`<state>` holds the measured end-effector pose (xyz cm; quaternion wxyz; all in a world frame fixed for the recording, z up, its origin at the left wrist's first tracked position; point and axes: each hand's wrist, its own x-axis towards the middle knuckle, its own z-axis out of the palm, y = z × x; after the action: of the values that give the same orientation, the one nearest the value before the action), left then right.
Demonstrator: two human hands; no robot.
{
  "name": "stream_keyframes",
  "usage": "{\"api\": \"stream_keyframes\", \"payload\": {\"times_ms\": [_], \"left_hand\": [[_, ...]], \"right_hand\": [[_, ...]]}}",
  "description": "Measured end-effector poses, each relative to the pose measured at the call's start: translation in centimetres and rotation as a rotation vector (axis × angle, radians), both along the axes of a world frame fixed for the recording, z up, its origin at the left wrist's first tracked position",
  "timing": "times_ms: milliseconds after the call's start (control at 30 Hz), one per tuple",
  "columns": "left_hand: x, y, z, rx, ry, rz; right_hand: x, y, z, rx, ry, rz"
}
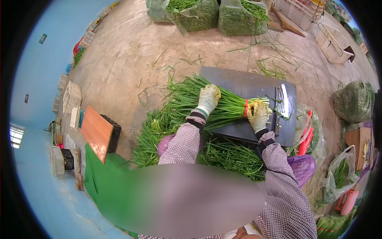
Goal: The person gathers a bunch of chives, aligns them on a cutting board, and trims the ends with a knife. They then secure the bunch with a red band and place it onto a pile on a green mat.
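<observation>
A bunch of garlic chives (pixel 229 102) lies across a dark grey board (pixel 242 78), its pale stem ends to the right and a red band (pixel 246 108) around it near them. My left hand (pixel 209 96), in a stained white glove, is closed on the leaves partway along. At the stem end, just right of the band, my gloved right hand (pixel 258 113) grips the bunch with fingers curled. A wide metal blade (pixel 282 101) lies on the board's right side, apart from my hands. Cut green bits lie beside it.
Loose chives (pixel 230 157) are heaped before me below the board. Red strips (pixel 306 137) lie in a plastic bag at the right. Filled bags of greens (pixel 242 18) stand at the back. An orange-brown panel (pixel 96 133) leans on a black crate (pixel 114 133) at left.
</observation>
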<state>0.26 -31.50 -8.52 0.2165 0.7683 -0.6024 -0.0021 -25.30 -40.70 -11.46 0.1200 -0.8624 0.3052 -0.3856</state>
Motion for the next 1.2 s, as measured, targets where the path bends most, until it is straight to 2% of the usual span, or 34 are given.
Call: {"api": "stream_keyframes", "payload": {"times_ms": [33, 133, 167, 200, 233, 267, 300, 333, 400, 500, 567, 633, 767, 833, 900, 1100, 1200], "left_hand": [[0.0, -0.4, -0.2, -0.006, -0.010, 0.022], [-0.2, -1.8, -0.4, -0.071, -0.088, 0.283], [1.8, -1.5, -0.6, -0.187, -0.113, 0.276], [6.2, -2.7, -6.1, -0.589, 0.503, 0.342], [7.6, -1.5, -4.1, -0.640, 0.247, 0.484], [9.5, -0.8, -2.1, -0.757, 0.530, 0.631], [11.2, 0.7, 0.9, -0.746, 0.690, 0.744], [12.6, 1.5, 2.3, -0.900, 0.483, 0.716], [16.4, 2.8, 3.0, -0.899, -0.324, 0.890], [18.1, 4.9, 1.1, -0.616, -0.219, 0.837], [13.2, 6.0, 2.0, -0.219, 0.714, 0.610], [10.0, 6.0, 0.3, -0.057, 0.500, 0.057], [1.8, 5.4, 5.5, 0.350, 0.139, -0.194], [0.3, 4.9, 5.3, 0.511, -0.008, -0.213], [-1.1, 4.8, 4.4, 0.499, -0.171, -0.125], [-2.1, 4.8, 2.7, 0.475, -0.303, -0.118], [-3.2, 5.1, 2.1, 0.423, -0.492, -0.037]], "right_hand": [[0.0, 0.0, 0.1, 0.000, -0.002, -0.002], [0.0, -0.1, -0.2, 0.005, -0.001, -0.002], [-0.1, -0.2, -0.5, 0.008, 0.000, -0.002], [-0.2, 0.0, -0.4, 0.004, 0.002, -0.017], [-0.4, 0.1, -0.4, 0.007, 0.008, -0.022], [-0.4, 0.1, -0.4, 0.012, 0.012, -0.023], [-0.3, 0.2, -0.4, 0.017, 0.011, -0.023], [-0.2, 0.3, -0.4, 0.012, 0.017, -0.027], [-0.1, 0.1, -0.5, 0.006, 0.033, -0.036], [-0.2, 0.2, -0.5, 0.026, 0.046, -0.035], [-0.1, 0.0, -0.9, 0.012, 0.026, -0.032], [-0.1, 0.0, -0.7, -0.005, 0.036, -0.037], [-0.2, -0.2, -0.8, 0.037, 0.048, -0.027], [-0.2, -0.1, -0.7, 0.028, 0.042, -0.030], [-0.1, -0.2, -0.7, 0.029, 0.038, -0.036], [-0.3, -0.2, -1.3, 0.036, 0.051, -0.046], [-0.2, -0.3, -1.4, 0.035, 0.044, -0.048]]}}
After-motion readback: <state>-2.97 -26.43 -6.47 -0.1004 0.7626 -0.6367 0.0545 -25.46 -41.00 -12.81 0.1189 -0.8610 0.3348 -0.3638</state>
